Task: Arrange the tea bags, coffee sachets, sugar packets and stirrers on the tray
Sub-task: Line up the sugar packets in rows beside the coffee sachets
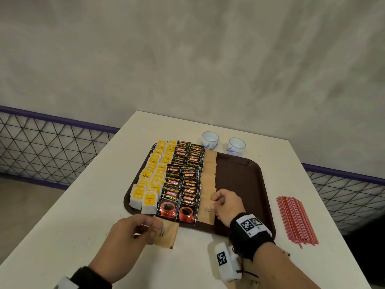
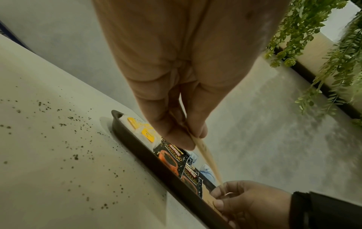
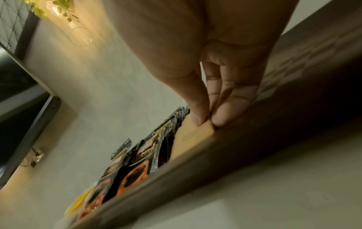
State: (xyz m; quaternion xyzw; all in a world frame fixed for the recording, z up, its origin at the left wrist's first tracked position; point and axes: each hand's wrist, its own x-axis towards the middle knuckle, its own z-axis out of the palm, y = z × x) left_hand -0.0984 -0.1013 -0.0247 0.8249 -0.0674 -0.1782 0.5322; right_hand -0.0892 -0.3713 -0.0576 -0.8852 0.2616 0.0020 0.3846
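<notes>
A brown tray carries two rows of yellow tea bags, two rows of black coffee sachets and one row of tan sugar packets. My right hand pinches the nearest sugar packet of that row between thumb and fingers. My left hand holds a small stack of sugar packets just in front of the tray's near edge; the left wrist view shows that stack edge-on between thumb and fingers. Red stirrers lie in a bundle on the table, right of the tray.
Two small white-and-blue cups stand behind the tray. The white table ends at a wire-mesh railing on the left. The tray's right half shows bare brown surface.
</notes>
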